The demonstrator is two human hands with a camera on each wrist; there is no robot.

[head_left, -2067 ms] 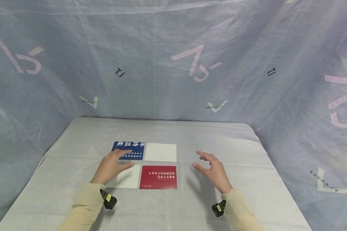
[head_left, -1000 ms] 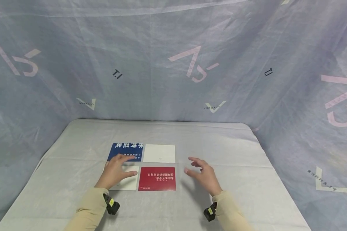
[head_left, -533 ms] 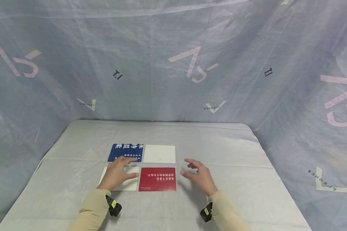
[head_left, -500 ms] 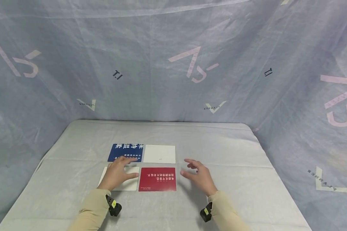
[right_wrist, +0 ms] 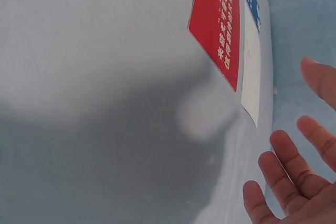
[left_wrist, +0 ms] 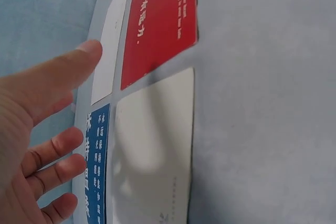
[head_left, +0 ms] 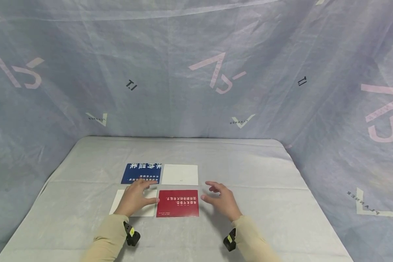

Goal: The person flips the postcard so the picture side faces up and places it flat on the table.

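Observation:
Four flat cards would exceed a small count, so several cards lie in two rows: a red card (head_left: 178, 203) with white lettering, a blue card (head_left: 142, 173) behind to the left, a white card (head_left: 180, 174) behind it, and another white card (head_left: 147, 211) at front left. My left hand (head_left: 135, 198) hovers over the front white card, hiding part of it, fingers relaxed and thumb apart. To the right of the red card, my right hand (head_left: 222, 200) hangs over the cloth with loosely bent fingers. Neither hand holds anything.
A pale grey cloth (head_left: 265, 174) covers the table. Grey-blue fabric (head_left: 170, 72) with printed letters hangs behind and at both sides. Each wrist wears a small black camera, one at the left wrist (head_left: 132, 234) and one at the right wrist (head_left: 230, 240).
Both hands have moved inward, the left one rightward and the right one leftward, toward the red card. The cards have kept their arrangement.

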